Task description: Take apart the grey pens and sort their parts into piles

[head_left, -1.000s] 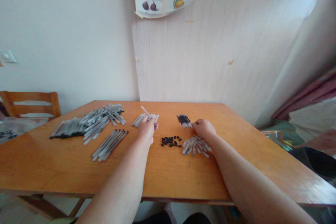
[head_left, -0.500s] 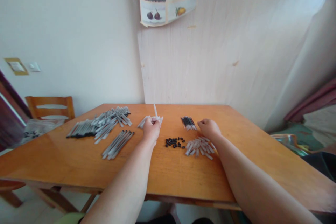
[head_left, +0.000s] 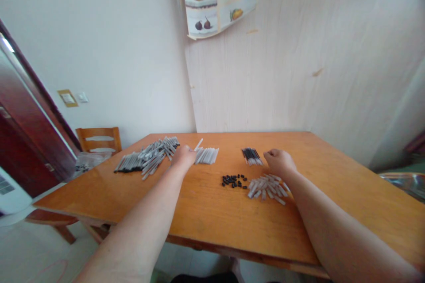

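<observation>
My left hand (head_left: pixel 183 157) is closed on a white pen barrel (head_left: pixel 199 144), which sticks up and to the right from the fingers. Just right of that hand lies a row of white pen barrels (head_left: pixel 207 155). My right hand (head_left: pixel 280 162) rests on the table with its fingers curled together; whatever is in them, if anything, is hidden. Beside its fingertips lies a bundle of black pen refills (head_left: pixel 251 156) with pale ends. Nearer me are small black plugs (head_left: pixel 233 181) and a loose pile of translucent caps (head_left: pixel 267 187).
A heap of assembled-looking pens (head_left: pixel 152 152) with black ends covers the table's far left. The wooden table (head_left: pixel 212 225) reaches the wall. A wooden chair (head_left: pixel 99 134) with a plastic bag (head_left: pixel 89 161) stands at the left. A fruit picture (head_left: pixel 202 9) hangs above.
The view has turned left, so everything sits further right. My left hand has moved left off the row of barrels, keeping one. My forearm now hides the nearer pen row.
</observation>
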A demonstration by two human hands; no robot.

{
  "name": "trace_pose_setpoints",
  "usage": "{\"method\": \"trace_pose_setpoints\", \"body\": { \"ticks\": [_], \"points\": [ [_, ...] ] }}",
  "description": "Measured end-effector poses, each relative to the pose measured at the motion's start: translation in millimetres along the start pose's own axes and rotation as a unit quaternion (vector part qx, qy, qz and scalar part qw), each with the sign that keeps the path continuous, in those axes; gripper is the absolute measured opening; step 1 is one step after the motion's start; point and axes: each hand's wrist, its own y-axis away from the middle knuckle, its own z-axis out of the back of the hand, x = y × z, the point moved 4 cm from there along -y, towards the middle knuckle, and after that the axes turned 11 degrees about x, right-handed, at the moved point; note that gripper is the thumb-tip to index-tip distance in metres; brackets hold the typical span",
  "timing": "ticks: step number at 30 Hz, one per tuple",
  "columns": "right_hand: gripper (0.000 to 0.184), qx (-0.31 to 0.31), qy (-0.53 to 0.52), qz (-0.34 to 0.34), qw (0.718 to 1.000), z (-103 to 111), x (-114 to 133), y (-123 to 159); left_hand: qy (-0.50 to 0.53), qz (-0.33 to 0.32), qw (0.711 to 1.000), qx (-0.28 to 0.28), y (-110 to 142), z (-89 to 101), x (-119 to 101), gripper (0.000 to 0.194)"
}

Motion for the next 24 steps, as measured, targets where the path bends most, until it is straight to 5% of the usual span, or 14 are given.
{"method": "trace_pose_setpoints", "body": {
  "ticks": [14, 24],
  "points": [
    [0.041, 0.003, -0.004, 0.010, 1.000, 4, 3, 3, -0.108, 0.060, 0.991, 0.046, -16, -23.0, 6, 0.030],
    [0.039, -0.008, 0.006, 0.016, 1.000, 6, 6, 5, -0.033, -0.026, 0.999, 0.015, -2, 1.8, 20, 0.017]
  ]
}}
